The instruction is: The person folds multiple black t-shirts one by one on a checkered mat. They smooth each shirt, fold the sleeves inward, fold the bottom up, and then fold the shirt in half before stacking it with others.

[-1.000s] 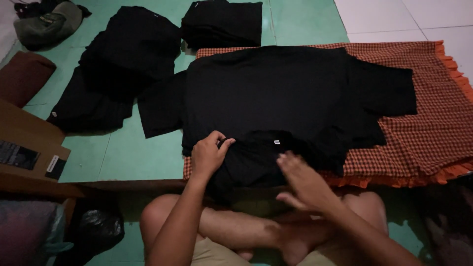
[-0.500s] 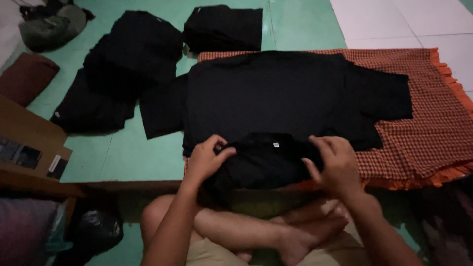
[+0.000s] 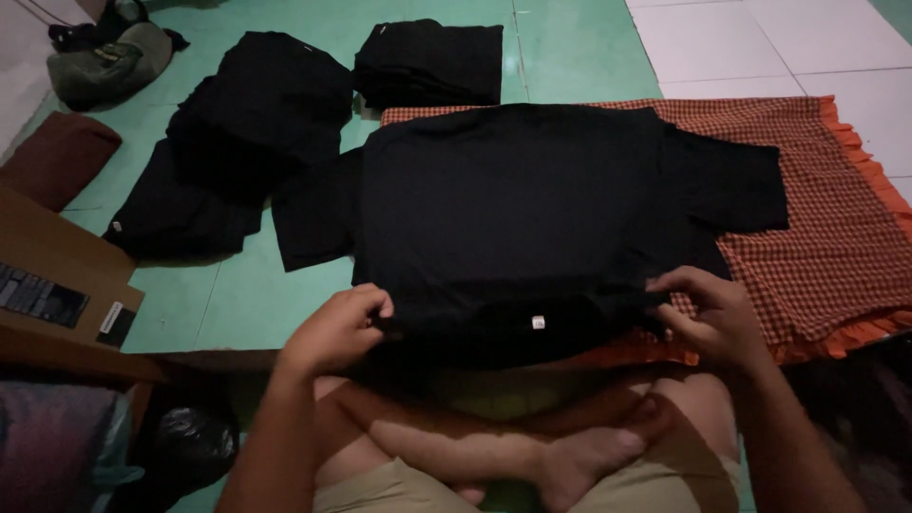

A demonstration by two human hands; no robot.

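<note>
Green floor tiles meet white ones at upper right, and an orange-checked cloth [image 3: 817, 237] lies spread across both as your working surface. You sit cross-legged at its near edge. A black T-shirt [image 3: 532, 209] lies flat on the cloth, sleeves out to either side, its collar end toward you with a small white neck label [image 3: 539, 322] showing. Your left hand [image 3: 332, 332] grips the near edge at the left shoulder, fingers curled and pinching the fabric. Your right hand [image 3: 714, 318] pinches the same edge at the right shoulder, fingers bent around a small fold. Both hands stand roughly level with each other, well apart.

Beyond the shirt, a stack of folded black garments [image 3: 429, 63] sits on the green tiles, and a looser pile of black garments [image 3: 237, 133] lies to its left. A grey-green bag [image 3: 112, 59] rests at far left, and a wooden board [image 3: 57, 275] carries a dark flat device near your left knee.

Risks, as judged from this position: the left sleeve overhangs the cloth onto the bare floor, so it may drag or pick up dust. An uneven pull between the two hands would probably skew the near edge and crease the body. Dim light and black fabric make wrinkles hard to see.
</note>
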